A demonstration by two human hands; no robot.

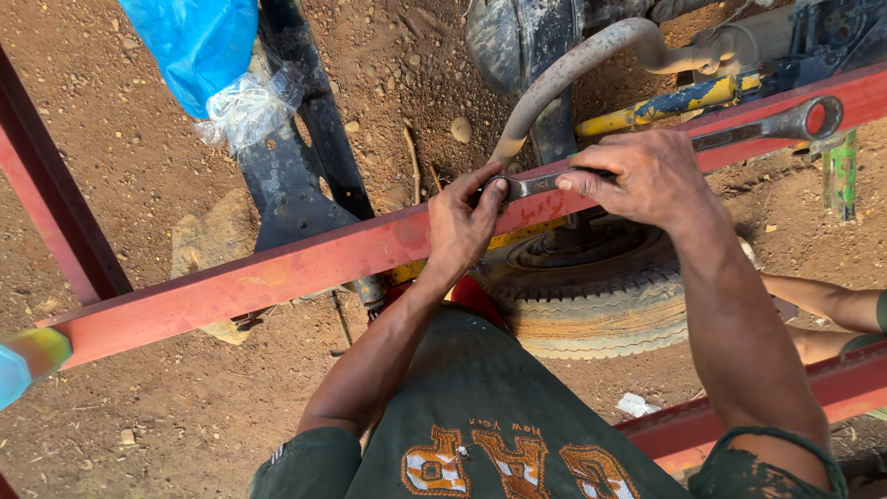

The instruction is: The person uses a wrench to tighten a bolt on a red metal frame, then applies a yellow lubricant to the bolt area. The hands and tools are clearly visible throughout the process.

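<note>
A long steel spanner (739, 132) lies along the top of a red steel frame bar (277, 268). Its ring end is at the far right and its other end sits near the bar's middle. My right hand (647, 176) is closed around the spanner's shaft. My left hand (462, 222) rests on the bar, with its fingers pressing on the spanner's near end. Below my arms I see my dark green shirt (480, 407).
A worn tyre (601, 305) lies under the bar. Behind it are a grey hose (564, 74), a yellow rod (665, 106) and black metal parts (296, 176). A blue plastic bag (199, 42) hangs top left. Another person's arm (822, 300) shows at right. Bare soil surrounds it all.
</note>
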